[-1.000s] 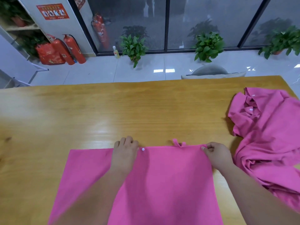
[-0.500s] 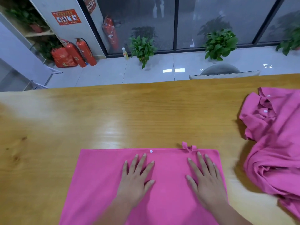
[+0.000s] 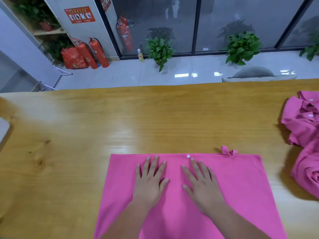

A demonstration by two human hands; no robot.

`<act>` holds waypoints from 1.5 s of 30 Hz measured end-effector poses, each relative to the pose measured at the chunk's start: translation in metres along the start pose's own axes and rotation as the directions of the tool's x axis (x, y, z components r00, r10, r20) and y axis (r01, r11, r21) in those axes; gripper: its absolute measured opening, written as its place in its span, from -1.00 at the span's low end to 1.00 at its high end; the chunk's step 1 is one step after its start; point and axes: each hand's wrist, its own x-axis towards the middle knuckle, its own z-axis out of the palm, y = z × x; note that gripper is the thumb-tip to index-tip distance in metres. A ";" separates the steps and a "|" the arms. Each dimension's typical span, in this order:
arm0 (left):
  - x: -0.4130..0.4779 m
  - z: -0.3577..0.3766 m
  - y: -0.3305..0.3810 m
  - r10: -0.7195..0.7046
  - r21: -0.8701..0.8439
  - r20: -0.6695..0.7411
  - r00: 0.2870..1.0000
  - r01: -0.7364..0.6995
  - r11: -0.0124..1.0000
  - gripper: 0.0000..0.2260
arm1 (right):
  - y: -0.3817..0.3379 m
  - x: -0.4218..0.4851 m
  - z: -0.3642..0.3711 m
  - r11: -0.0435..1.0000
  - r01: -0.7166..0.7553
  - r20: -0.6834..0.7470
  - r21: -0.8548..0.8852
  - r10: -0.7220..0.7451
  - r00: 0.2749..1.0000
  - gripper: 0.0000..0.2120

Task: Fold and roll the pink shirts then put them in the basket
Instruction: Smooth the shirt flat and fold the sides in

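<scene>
Head view gave me the pink shirt (image 3: 241, 187) first. Folded into a flat rectangle, it lay on the near part of the surface (image 3: 155, 118). Its far edge ran straight, with a white button (image 3: 188, 156) on it and a small fabric loop (image 3: 227, 151) poking past it further right.

Both hands rested on the cloth near its middle, side by side and not touching each other. The left hand (image 3: 150, 181) was palm down with its fingers straight and spread. The right hand (image 3: 202, 183) lay the same way, its fingertips just short of the button. Neither hand gripped anything.

I judged the step to be smoothing the fold before rolling. To do it well I would press evenly and sweep outward from the centre toward the side edges, so creases leave rather than bunch. I would tuck the loop in and keep the far edge square, since a crooked edge would likely make the roll taper. The cloth looked soft and the wood glossy, so one palm should anchor while the other strokes.

Further out, a crumpled heap of pink shirts (image 3: 303, 144) lay at the right edge of the surface, well apart from the folded one. No basket was in view. Beyond the surface stood a chair back (image 3: 255, 75), potted plants (image 3: 159, 49) and fire extinguishers (image 3: 98, 52).
</scene>
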 end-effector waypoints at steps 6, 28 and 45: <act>-0.002 -0.017 -0.129 -0.231 -0.008 -0.073 0.970 0.231 0.973 -0.46 | -0.016 0.005 -0.004 0.994 -0.099 -0.014 -0.045 0.099 0.995 -0.34; 0.015 -0.182 -0.153 0.237 -0.817 0.389 0.890 0.215 0.535 -0.85 | -0.016 0.027 -0.033 0.990 -0.141 -0.001 -0.025 0.141 0.990 -0.48; 0.034 -0.170 -0.212 -0.214 -0.684 0.175 0.961 0.275 0.676 -0.85 | 0.006 0.026 -0.020 1.000 -0.024 0.040 0.002 0.024 0.999 -0.42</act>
